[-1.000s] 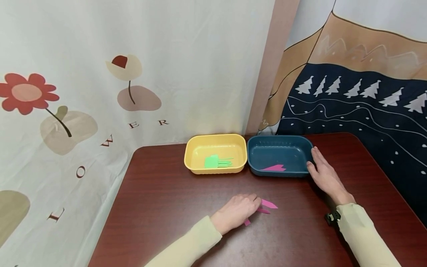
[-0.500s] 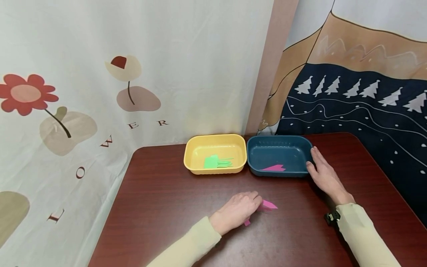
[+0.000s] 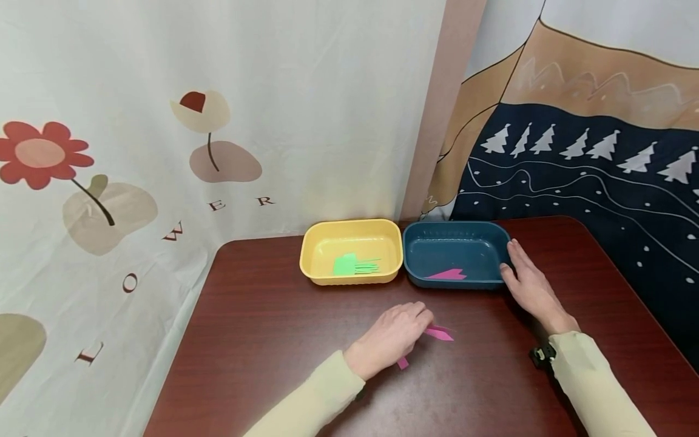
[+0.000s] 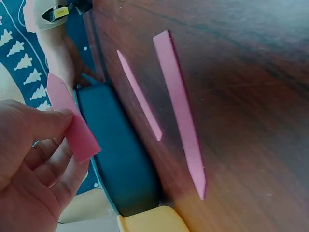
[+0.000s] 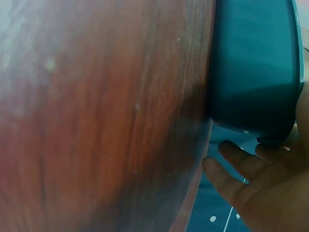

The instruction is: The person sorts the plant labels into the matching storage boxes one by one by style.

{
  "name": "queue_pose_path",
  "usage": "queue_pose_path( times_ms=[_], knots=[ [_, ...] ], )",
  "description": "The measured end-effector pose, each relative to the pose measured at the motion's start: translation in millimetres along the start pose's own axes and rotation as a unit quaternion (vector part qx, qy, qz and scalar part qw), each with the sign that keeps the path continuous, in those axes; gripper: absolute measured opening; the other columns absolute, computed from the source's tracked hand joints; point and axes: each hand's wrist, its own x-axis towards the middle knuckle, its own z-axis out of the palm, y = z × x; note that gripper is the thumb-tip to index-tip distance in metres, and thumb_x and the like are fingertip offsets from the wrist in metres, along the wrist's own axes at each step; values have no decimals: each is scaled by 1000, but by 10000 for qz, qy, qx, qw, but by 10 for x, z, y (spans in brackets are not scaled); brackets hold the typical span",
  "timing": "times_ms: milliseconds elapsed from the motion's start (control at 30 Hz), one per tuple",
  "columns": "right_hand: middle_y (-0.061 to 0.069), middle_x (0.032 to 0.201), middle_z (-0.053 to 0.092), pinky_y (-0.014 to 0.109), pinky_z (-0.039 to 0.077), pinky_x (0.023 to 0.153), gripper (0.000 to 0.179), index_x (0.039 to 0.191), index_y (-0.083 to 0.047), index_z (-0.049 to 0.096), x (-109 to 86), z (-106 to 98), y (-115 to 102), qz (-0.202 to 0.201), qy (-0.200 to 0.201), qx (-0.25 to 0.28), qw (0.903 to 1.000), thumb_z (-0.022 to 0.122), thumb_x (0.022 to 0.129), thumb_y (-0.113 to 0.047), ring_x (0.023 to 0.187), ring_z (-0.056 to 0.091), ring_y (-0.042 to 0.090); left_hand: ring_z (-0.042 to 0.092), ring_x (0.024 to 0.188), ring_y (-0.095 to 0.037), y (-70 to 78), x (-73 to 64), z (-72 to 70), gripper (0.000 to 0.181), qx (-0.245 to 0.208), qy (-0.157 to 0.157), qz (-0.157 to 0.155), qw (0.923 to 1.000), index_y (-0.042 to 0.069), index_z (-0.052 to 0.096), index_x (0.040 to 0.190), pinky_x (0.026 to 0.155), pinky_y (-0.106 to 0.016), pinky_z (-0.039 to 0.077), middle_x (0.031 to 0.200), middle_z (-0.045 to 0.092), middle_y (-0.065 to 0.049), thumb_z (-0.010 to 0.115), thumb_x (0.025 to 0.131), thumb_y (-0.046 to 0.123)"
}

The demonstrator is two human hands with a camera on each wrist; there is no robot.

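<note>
My left hand (image 3: 390, 337) pinches a pink pointed plant label (image 4: 83, 136) between thumb and fingers, raised over the table. Two more pink plant labels lie below it in the left wrist view: a narrow-looking one (image 4: 140, 95) and a longer-looking one (image 4: 181, 113). In the head view the hand partly covers them. My right hand (image 3: 532, 288) rests with extended fingers against the right end of the blue tray (image 3: 459, 246), thumb by its front corner. Inside that tray, along the front wall, lie pink labels (image 3: 449, 275).
A yellow tray (image 3: 317, 258) adjoins the blue one on the left and holds green tags (image 3: 345, 264) with thin stems. Both trays stand at the back of the brown table (image 3: 262, 340), in front of a printed curtain (image 3: 338, 121).
My left hand has closed on one pink label among those on the table and lifted slightly with it. The right hand stays at the blue tray.
</note>
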Motion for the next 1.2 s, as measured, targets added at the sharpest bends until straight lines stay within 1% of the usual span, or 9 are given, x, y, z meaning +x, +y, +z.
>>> queue_pose_path(
  times_ms=[100,233,467,633,800,900,1000,1133,1200],
  knots=[
    [22,171,4,67,17,118,67,164,1,9,1,1,-3,7,0,-2,10000,39,113,-30,155,13,46,62,89,-9,12,47,-24,20,-10,131,-4,9999,16,70,108,86,-20,52,100,64,3,77,91,8],
    [22,172,4,67,17,118,67,164,1,9,0,3,-4,2,11,-11,10000,39,113,-30,155,12,45,62,91,-9,39,133,-58,22,-6,296,-9,9996,17,70,110,87,-20,51,102,65,4,78,91,10],
    [22,172,4,67,17,118,67,165,0,8,0,7,-6,-3,15,29,10000,39,113,-30,155,12,46,61,93,-8,52,270,-144,23,-18,467,-48,9989,19,73,113,82,-19,50,105,66,5,80,91,17],
    [22,171,4,67,17,118,67,164,1,9,5,10,-6,4,32,17,10000,39,113,-29,155,12,46,63,96,-9,12,368,-231,19,25,661,-102,9978,19,75,112,82,-20,50,106,68,5,77,94,16],
    [22,171,5,67,17,117,67,164,1,10,6,14,-10,-13,43,23,10000,39,113,-29,155,13,46,61,94,-8,-19,469,-324,24,-77,606,-245,9978,19,75,115,80,-18,47,108,69,5,80,92,20],
    [22,172,4,67,17,117,67,164,1,9,10,18,-16,20,25,24,10000,39,113,-29,155,13,46,60,93,-8,-27,540,-355,26,-23,575,-306,9979,19,75,118,77,-17,45,110,69,4,80,93,23],
    [21,172,4,67,17,117,67,164,1,9,16,20,-17,46,19,5,10000,39,113,-29,155,13,46,61,92,-8,-44,622,-358,26,120,668,-323,9972,18,75,121,75,-17,46,109,70,4,76,96,23],
    [21,172,4,67,17,117,67,164,1,9,10,16,0,25,17,9,10000,39,113,-30,155,12,45,62,93,-8,-58,733,-357,25,41,724,-411,9965,18,76,122,78,-18,48,108,70,4,75,97,23],
    [21,172,3,67,17,117,67,165,0,8,7,14,6,18,11,28,10000,39,113,-30,155,12,45,62,95,-7,-58,787,-354,25,-94,693,-472,9964,19,76,121,81,-17,48,109,70,4,76,96,22]
  ],
)
